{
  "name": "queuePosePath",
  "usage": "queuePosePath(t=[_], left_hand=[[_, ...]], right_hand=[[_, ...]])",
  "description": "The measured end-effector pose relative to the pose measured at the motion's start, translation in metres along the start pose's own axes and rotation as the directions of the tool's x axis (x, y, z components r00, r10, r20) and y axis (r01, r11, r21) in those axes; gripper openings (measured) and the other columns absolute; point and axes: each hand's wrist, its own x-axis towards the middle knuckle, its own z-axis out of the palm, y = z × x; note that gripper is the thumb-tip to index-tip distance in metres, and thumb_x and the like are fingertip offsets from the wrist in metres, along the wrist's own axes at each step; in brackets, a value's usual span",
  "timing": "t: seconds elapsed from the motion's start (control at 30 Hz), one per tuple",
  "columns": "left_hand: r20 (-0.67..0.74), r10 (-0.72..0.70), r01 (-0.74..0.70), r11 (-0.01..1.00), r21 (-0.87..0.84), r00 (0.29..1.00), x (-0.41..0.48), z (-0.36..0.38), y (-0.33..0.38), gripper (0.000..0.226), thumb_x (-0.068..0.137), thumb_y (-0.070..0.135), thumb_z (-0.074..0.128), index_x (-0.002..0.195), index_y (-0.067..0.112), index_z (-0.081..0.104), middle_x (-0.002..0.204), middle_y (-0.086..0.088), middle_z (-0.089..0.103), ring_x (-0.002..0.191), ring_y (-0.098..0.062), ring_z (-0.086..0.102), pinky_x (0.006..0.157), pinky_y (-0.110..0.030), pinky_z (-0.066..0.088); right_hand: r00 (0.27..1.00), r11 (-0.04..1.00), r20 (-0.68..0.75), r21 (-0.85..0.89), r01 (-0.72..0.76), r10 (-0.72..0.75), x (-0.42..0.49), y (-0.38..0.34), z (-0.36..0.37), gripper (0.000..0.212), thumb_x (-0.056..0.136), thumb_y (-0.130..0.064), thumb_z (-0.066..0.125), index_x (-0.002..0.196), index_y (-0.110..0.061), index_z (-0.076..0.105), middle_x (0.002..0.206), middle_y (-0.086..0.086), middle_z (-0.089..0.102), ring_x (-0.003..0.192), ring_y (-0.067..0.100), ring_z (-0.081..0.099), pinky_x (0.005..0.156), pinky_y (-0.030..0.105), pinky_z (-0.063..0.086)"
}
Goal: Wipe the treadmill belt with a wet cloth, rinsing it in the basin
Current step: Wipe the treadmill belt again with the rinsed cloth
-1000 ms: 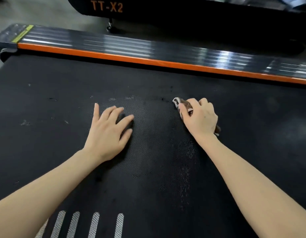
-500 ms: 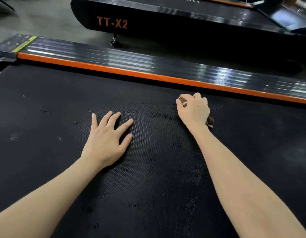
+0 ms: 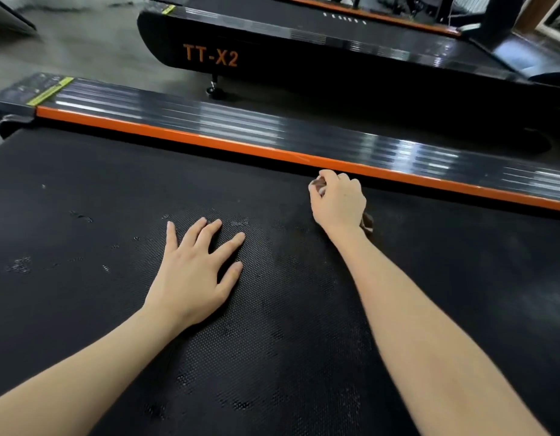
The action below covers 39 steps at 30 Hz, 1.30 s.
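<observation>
The black textured treadmill belt [image 3: 83,215] fills most of the head view, with damp patches and pale specks on it. My right hand [image 3: 338,199] grips a small brownish cloth [image 3: 367,222] and presses it on the belt close to the orange side strip. Most of the cloth is hidden under the hand; only its ends show. My left hand [image 3: 193,265] lies flat on the belt with fingers spread, to the left of the right hand. No basin is in view.
An orange strip [image 3: 209,140] and a glossy black side rail [image 3: 241,121] border the belt's far edge. Beyond a gap of grey floor [image 3: 83,42] stands a second treadmill [image 3: 303,61] marked TT-X2.
My right hand has slid the cloth away from me across the belt, up to the orange strip. The left hand stays flat in place. The view has tilted up.
</observation>
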Motion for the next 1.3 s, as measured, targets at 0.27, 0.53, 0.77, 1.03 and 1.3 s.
queuePosePath(t=[0.27, 0.53, 0.77, 1.03, 1.3], left_hand=[[-0.032, -0.016, 0.016, 1.0, -0.001, 0.999, 0.0, 0.002, -0.001, 0.065, 0.089, 0.057, 0.028, 0.135, 0.017, 0.051, 0.138, -0.008, 0.051, 0.135, -0.029, 0.039, 0.111, -0.064, 0.015], [-0.081, -0.003, 0.006, 0.999, 0.037, 0.997, -0.001, 0.006, 0.0, 0.064, 0.09, 0.054, 0.031, 0.13, 0.013, 0.056, 0.136, -0.009, 0.053, 0.133, -0.03, 0.042, 0.11, -0.065, 0.02], [-0.079, -0.005, 0.006, 1.0, 0.011, 0.997, -0.001, 0.003, 0.0, 0.062, 0.09, 0.052, 0.031, 0.13, 0.012, 0.056, 0.136, -0.009, 0.054, 0.132, -0.03, 0.043, 0.109, -0.066, 0.02], [-0.093, -0.008, 0.007, 1.0, -0.009, 0.996, 0.0, 0.005, -0.002, 0.06, 0.089, 0.044, 0.029, 0.13, 0.012, 0.057, 0.136, -0.009, 0.054, 0.132, -0.031, 0.043, 0.11, -0.064, 0.018], [-0.046, -0.016, 0.015, 0.999, -0.033, 0.999, -0.003, -0.001, -0.002, 0.051, 0.094, 0.029, 0.028, 0.138, 0.012, 0.047, 0.146, -0.01, 0.043, 0.139, -0.03, 0.031, 0.113, -0.061, 0.006]], right_hand=[[0.842, 0.823, 0.014, 0.219, 0.523, -0.539, -0.078, -0.025, -0.019, 0.021, 0.082, -0.04, 0.056, 0.09, -0.024, 0.067, 0.087, -0.005, 0.063, 0.079, 0.02, 0.053, 0.06, 0.028, 0.044], [0.999, 0.997, -0.031, -0.065, -0.039, 0.037, 0.029, -0.029, 0.019, 0.028, 0.095, -0.033, 0.052, 0.115, -0.014, 0.058, 0.112, 0.01, 0.06, 0.102, 0.029, 0.051, 0.073, 0.034, 0.04], [0.925, 0.916, 0.016, 0.149, 0.373, -0.38, -0.018, -0.07, 0.016, 0.019, 0.089, -0.034, 0.06, 0.1, -0.02, 0.066, 0.097, 0.003, 0.066, 0.09, 0.028, 0.055, 0.069, 0.033, 0.043], [0.977, 0.98, 0.089, 0.075, 0.187, -0.193, -0.015, -0.062, 0.008, 0.024, 0.093, -0.035, 0.054, 0.111, -0.023, 0.065, 0.109, 0.005, 0.06, 0.1, 0.029, 0.05, 0.069, 0.03, 0.036], [0.877, 0.849, 0.08, 0.308, 0.43, -0.473, -0.207, -0.047, -0.068, 0.02, 0.084, -0.038, 0.055, 0.091, -0.025, 0.068, 0.088, -0.005, 0.058, 0.073, 0.017, 0.048, 0.05, 0.025, 0.043]])
